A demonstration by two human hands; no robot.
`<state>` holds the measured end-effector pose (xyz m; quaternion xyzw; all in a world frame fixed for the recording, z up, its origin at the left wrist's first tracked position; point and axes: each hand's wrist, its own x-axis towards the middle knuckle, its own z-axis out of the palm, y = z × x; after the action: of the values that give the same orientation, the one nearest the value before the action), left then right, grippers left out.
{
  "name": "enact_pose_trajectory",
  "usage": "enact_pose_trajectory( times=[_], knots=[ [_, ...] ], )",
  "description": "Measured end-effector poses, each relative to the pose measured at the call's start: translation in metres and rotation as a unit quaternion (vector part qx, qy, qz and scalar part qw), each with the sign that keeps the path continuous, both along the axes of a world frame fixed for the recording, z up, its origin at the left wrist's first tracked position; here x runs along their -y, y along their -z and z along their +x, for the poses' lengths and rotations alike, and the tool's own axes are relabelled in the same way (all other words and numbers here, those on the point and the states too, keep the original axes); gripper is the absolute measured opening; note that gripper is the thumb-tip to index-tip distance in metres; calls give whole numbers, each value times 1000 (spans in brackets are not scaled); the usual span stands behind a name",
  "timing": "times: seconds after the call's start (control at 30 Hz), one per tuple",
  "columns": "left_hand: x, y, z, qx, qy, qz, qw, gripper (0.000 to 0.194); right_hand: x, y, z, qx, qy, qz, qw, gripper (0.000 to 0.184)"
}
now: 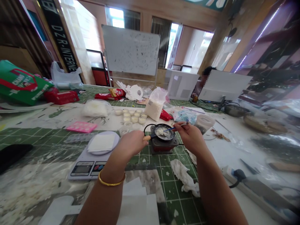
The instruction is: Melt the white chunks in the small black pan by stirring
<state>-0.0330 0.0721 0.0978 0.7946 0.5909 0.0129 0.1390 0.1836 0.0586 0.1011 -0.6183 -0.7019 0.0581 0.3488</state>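
A small black pan (164, 132) with white wax-like lumps in it sits on a little red heater (163, 145) in the middle of the table. My left hand (131, 143), with a gold bangle on the wrist, is closed round the pan's wooden handle (147, 137). My right hand (191, 135) pinches a thin blue-tipped stick (178, 126) whose end reaches into the pan. Several small round cups (132, 116) of pale filling stand behind the pan.
A digital scale (92, 156) with a white sheet on its plate stands left of the pan. Crumpled tissue (185, 178) lies in front. A bag of white flakes (155, 104), a pink box (81, 127), a power strip (243, 179) and a whiteboard (131, 50) surround. A person sits at the far right behind white boxes.
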Motion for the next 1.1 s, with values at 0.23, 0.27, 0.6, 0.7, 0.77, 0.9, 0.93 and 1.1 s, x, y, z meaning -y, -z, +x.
enact_pose_trajectory(
  times=[0.23, 0.27, 0.6, 0.7, 0.77, 0.9, 0.93, 1.1],
  knots=[
    [1, -2, 0, -9, 0, 2, 1000, 27, -5, 6, 0, 9, -7, 7, 1000, 24],
    [1, -3, 0, -8, 1, 3, 1000, 27, -5, 6, 1, 7, 4, 25, 1000, 25],
    [-1, 0, 0, -8, 1, 3, 1000, 26, -4, 7, -1, 2, -20, 10, 1000, 26],
    [0, 0, 1, -6, -1, 5, 1000, 26, -7, 8, -3, 16, -36, -14, 999, 27],
    [0, -1, 1, -4, -2, 3, 1000, 26, -8, 7, -2, 48, -3, -18, 999, 26],
    [0, -1, 1, -4, -1, -1, 1000, 26, -5, 2, 0, 95, 35, -31, 994, 26],
    [0, -1, 1, -4, 0, 1, 1000, 26, -4, 1, 0, 88, 16, -35, 995, 26],
    [0, 0, 2, -8, 0, -5, 1000, 28, -5, 2, -2, 102, 10, -26, 994, 26]
  ],
)
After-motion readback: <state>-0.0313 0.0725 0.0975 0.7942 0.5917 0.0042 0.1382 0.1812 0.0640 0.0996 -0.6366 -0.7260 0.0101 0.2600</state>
